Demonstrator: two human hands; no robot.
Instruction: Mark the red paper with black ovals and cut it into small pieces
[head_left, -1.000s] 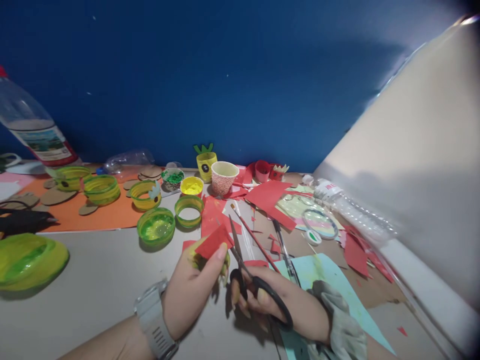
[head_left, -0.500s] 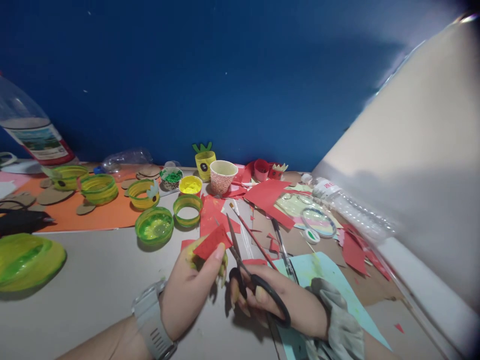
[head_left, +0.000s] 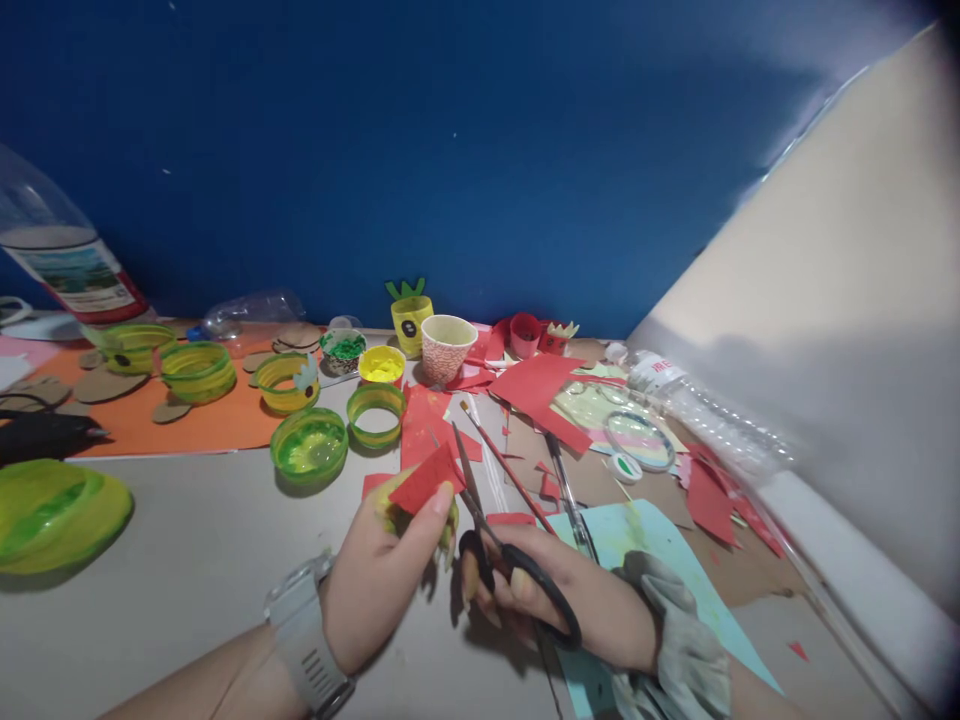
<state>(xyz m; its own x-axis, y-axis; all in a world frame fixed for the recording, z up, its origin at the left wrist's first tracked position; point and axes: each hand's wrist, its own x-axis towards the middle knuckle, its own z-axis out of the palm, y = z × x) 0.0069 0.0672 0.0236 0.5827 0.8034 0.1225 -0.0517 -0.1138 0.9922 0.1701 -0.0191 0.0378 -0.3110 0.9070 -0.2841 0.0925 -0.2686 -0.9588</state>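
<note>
Between the thumb and fingers of my left hand (head_left: 390,545) is a small piece of red paper (head_left: 426,480), pinched and tilted upward. My right hand (head_left: 555,590) holds black-handled scissors (head_left: 478,505) with fingers through the loops. Their blades stand apart, pointing away from me, just right of the red paper; whether they touch it I cannot tell. Beyond my left hand sit a green-painted plastic cup base (head_left: 309,446) and a green-yellow ring (head_left: 376,416). A red-handled paintbrush (head_left: 508,465) lies past the scissors.
A patterned paper cup (head_left: 445,350), yellow paint (head_left: 382,366) and green paint (head_left: 343,350) stand at the back. Red paper scraps (head_left: 540,393) lie on cardboard. Clear bottles (head_left: 694,415) lie right; a large bottle (head_left: 71,255) stands left. A light-blue sheet (head_left: 652,570) lies under my right forearm.
The view has shifted very slightly. Both hands, the red paper and the scissors stay almost where they were, with the blades still apart.
</note>
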